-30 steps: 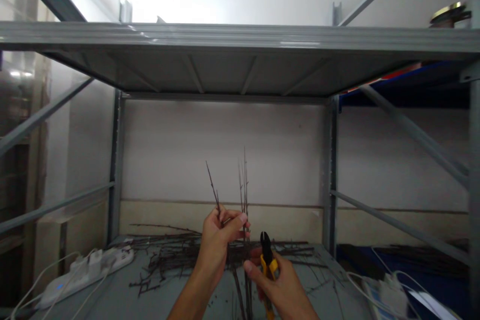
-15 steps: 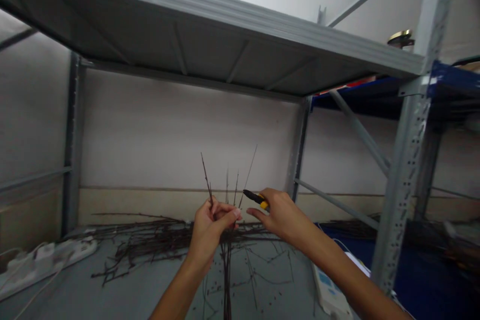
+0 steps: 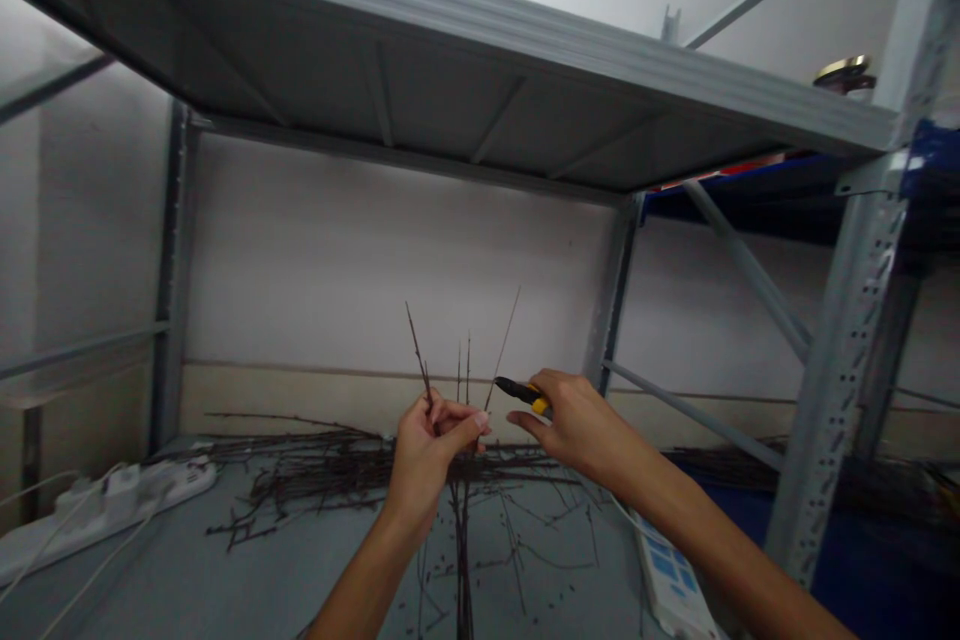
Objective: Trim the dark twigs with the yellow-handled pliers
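Note:
My left hand (image 3: 431, 435) is closed around a small bunch of thin dark twigs (image 3: 463, 550). Their lower ends hang down toward the bottom of the picture, while several tips fan out above the fingers. In my right hand (image 3: 570, 420) is a pair of pliers or cutters (image 3: 521, 390) with black jaws and a yellow-and-black handle. The jaws point left, at or very close to the rightmost thin twig (image 3: 507, 330), just above my left fingertips. Whether they touch it I cannot tell.
A pile of dark twigs (image 3: 322, 470) lies along the back of the grey shelf (image 3: 285, 580), with cut bits scattered nearer. White power strips stand at left (image 3: 105, 510) and right (image 3: 671, 570). An upper shelf (image 3: 450, 30) spans overhead; a metal post (image 3: 847, 350) rises at right.
The view has shifted slightly, so the scene sits a little further right. Both hands keep nearly the same pose, with the twigs and the tool still held.

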Demonstrator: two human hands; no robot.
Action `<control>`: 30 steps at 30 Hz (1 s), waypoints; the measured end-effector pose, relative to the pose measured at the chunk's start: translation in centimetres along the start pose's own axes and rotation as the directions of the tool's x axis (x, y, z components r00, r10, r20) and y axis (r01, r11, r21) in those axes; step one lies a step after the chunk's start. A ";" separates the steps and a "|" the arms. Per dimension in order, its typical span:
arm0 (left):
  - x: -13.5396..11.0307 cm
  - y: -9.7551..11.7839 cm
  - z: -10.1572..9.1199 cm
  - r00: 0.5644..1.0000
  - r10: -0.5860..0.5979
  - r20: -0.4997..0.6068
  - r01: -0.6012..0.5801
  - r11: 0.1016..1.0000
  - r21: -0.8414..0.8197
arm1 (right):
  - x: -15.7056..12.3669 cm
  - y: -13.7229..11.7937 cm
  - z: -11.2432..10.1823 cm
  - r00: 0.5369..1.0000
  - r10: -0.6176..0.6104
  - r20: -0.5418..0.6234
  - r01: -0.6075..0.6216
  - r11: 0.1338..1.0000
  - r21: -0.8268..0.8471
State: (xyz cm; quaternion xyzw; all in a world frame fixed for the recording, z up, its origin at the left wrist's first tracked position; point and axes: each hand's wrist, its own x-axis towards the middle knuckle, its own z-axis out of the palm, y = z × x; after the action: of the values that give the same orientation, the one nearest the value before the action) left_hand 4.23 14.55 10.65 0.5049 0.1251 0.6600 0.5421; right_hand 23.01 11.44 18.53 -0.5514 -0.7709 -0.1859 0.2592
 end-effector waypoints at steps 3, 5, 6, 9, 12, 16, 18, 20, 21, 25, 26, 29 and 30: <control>0.0 0.3 0.0 1.000 -0.012 0.006 0.012 1.000 0.007 | 0.2 -0.2 0.0 1.000 -0.017 -0.001 0.017 1.000 -0.012; 0.1 0.4 0.1 1.000 -0.010 0.014 0.010 1.000 0.006 | 0.3 -0.3 0.0 1.000 -0.025 0.000 0.025 1.000 -0.009; 0.1 0.4 0.1 1.000 -0.006 0.017 0.006 1.000 0.006 | 0.4 -0.4 0.1 1.000 -0.022 0.002 0.022 1.000 -0.006; 0.1 0.5 0.0 1.000 0.002 0.015 -0.002 1.000 0.015 | 0.8 -0.6 0.2 1.000 0.014 0.023 -0.014 1.000 -0.009; 0.0 0.7 0.0 1.000 -0.001 0.018 0.001 1.000 0.009 | 1.1 -0.5 0.5 0.998 0.049 0.031 -0.048 0.998 -0.047; -0.3 0.8 -0.1 1.000 -0.004 0.018 0.004 1.000 0.016 | 1.3 -0.5 1.1 0.998 0.047 0.028 -0.045 0.994 -0.096; -0.6 0.8 -0.3 1.000 -0.006 0.013 0.006 1.000 0.018 | 1.6 -0.4 1.2 0.998 0.062 0.003 -0.062 0.995 -0.077; -1.1 0.9 -0.5 1.000 -0.005 0.004 0.005 1.000 0.010 | 2.1 0.0 1.2 0.994 0.098 -0.044 -0.099 0.995 -0.006; -1.4 1.1 -0.6 1.000 -0.001 -0.002 0.001 1.000 0.001 | 2.4 0.3 1.3 0.988 0.141 -0.061 -0.136 0.988 0.075; -2.6 2.4 -0.6 0.999 0.034 -0.017 -0.035 0.996 -0.079 | 3.7 1.1 3.5 0.935 0.352 0.049 -0.328 0.802 0.500; -2.9 2.8 -0.4 0.999 0.048 -0.016 -0.049 0.993 -0.107 | 3.9 1.1 4.6 0.924 0.372 0.093 -0.356 0.745 0.564; -3.5 3.9 0.2 0.997 0.077 -0.008 -0.077 0.978 -0.192 | 4.0 0.1 8.1 0.910 0.367 0.194 -0.394 0.615 0.683; -3.6 4.2 0.4 0.997 0.076 0.001 -0.074 0.973 -0.219 | 3.9 -0.5 9.2 0.908 0.356 0.222 -0.398 0.563 0.724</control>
State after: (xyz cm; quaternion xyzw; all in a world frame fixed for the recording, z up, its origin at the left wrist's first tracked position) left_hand 1.76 9.80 11.90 0.4495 0.0299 0.6875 0.5696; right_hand 19.75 19.50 13.63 -0.5488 -0.6474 0.2255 0.4784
